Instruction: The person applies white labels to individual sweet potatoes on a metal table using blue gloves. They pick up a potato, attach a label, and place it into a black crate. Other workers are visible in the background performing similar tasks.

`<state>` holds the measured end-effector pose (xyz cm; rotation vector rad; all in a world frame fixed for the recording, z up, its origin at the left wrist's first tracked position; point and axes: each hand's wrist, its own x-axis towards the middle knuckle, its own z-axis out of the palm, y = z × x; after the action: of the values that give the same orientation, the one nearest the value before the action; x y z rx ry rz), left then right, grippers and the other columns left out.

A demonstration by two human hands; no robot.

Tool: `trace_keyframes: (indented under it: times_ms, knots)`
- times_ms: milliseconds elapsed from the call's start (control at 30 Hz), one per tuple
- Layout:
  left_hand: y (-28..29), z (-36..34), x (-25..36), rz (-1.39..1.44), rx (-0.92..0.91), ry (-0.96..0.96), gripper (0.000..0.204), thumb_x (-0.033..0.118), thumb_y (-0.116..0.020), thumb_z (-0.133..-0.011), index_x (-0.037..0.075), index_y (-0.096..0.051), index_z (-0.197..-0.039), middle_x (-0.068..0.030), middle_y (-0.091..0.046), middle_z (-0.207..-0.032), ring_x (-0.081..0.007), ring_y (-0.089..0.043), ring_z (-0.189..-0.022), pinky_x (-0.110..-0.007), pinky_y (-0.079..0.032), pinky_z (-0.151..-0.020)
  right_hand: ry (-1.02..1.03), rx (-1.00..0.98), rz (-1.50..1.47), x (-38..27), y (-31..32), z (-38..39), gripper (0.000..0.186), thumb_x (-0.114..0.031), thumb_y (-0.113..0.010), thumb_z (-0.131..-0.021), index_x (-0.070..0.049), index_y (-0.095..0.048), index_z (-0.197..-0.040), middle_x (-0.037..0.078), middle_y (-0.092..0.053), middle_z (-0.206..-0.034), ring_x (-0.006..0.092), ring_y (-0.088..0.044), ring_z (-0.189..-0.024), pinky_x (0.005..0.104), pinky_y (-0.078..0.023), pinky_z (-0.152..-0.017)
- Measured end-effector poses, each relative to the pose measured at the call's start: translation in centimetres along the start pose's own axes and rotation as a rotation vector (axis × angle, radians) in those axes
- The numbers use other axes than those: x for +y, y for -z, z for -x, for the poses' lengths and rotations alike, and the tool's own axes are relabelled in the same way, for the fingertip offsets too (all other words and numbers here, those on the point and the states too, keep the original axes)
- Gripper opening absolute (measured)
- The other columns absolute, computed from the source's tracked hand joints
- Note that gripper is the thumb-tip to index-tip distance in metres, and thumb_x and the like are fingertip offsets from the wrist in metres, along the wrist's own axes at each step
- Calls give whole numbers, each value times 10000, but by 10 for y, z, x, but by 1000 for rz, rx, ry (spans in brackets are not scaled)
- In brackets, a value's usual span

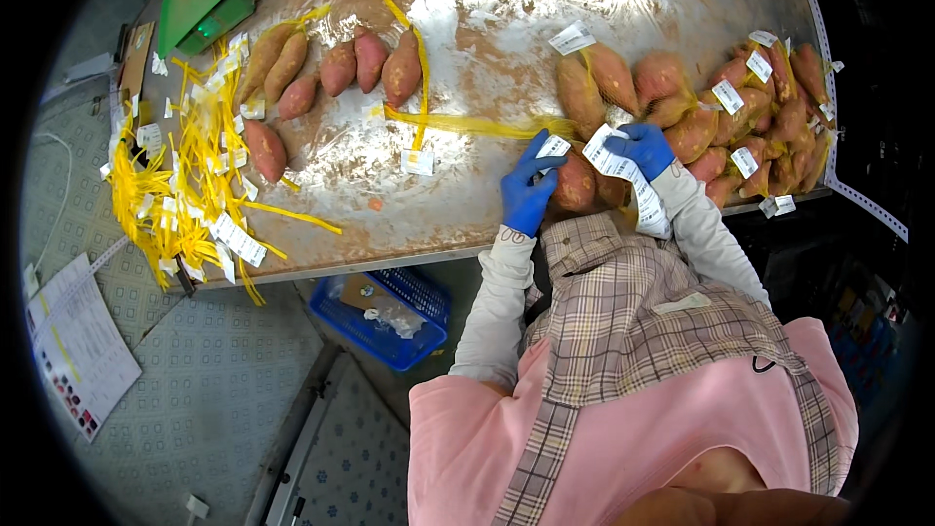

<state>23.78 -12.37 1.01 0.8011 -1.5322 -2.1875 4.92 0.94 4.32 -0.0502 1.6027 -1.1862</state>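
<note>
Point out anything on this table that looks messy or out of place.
The yellow netting strips lie tangled at the left end of the table, some drooping over its front edge. A small orange scrap lies alone on the dirt-smeared top.

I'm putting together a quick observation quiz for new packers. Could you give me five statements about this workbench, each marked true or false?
1. The right hand holds a strip of white labels. True.
2. The left hand is ungloved. False: it wears a blue glove.
3. Tangled yellow netting with white tags lies at the left end of the table. True.
4. The heap of sweet potatoes at the table's right end has no tags. False: several white tags show among them.
5. The blue basket stands on top of the table. False: it sits lower down, past the table's near edge.
</note>
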Motion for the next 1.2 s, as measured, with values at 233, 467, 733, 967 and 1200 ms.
trace_keyframes:
  times_ms: [233, 467, 733, 967, 1200]
  knots:
    - [-2, 1, -1, -25, 12, 27, 460, -49, -558, -763, -29, -540, -1222, -164, -476, -1334, -228, -457, -1226, -312, -364, -1015, 41, -31, 50, 14, -5, 2, 310, -224, -684, -804, 40, -663, -965, 70, -670, -834, 118, -622, -708, 241, -487, -617]
    - [-8, -2, -4, 124, 191, 90, 499, -11, -524, -827, -59, -424, -1314, -146, -496, -1289, -195, -501, -1132, -296, -396, -966, 52, 10, 36, 5, -5, 6, 288, -194, -693, -802, 48, -660, -954, 67, -669, -830, 119, -617, -703, 242, -485, -615]
    - [21, 19, 8, 133, 521, 108, 401, 47, -500, -883, -60, -480, -1270, -139, -597, -1132, -187, -554, -1024, -281, -428, -893, 284, 213, -14, -22, 1, 27, 308, -176, -680, -824, 45, -636, -1033, 65, -665, -854, 111, -605, -716, 236, -487, -639]
    - [-48, 41, 70, -212, -194, -230, 638, 128, -656, -806, -27, -376, -1358, -140, -550, -1228, -187, -536, -1102, -291, -408, -954, 409, 151, -111, -51, 6, 102, 312, -142, -639, -830, 15, -592, -1096, 59, -646, -957, 120, -596, -864, 241, -466, -789]
    - [-128, 74, 76, 74, -591, 281, 523, 210, -709, -785, -14, -517, -1216, -96, -615, -1115, -167, -604, -963, -296, -488, -835, 502, 1, -332, -61, -7, 184, 436, -139, -583, -821, 24, -514, -1219, 97, -594, -1081, 150, -575, -968, 285, -458, -851]
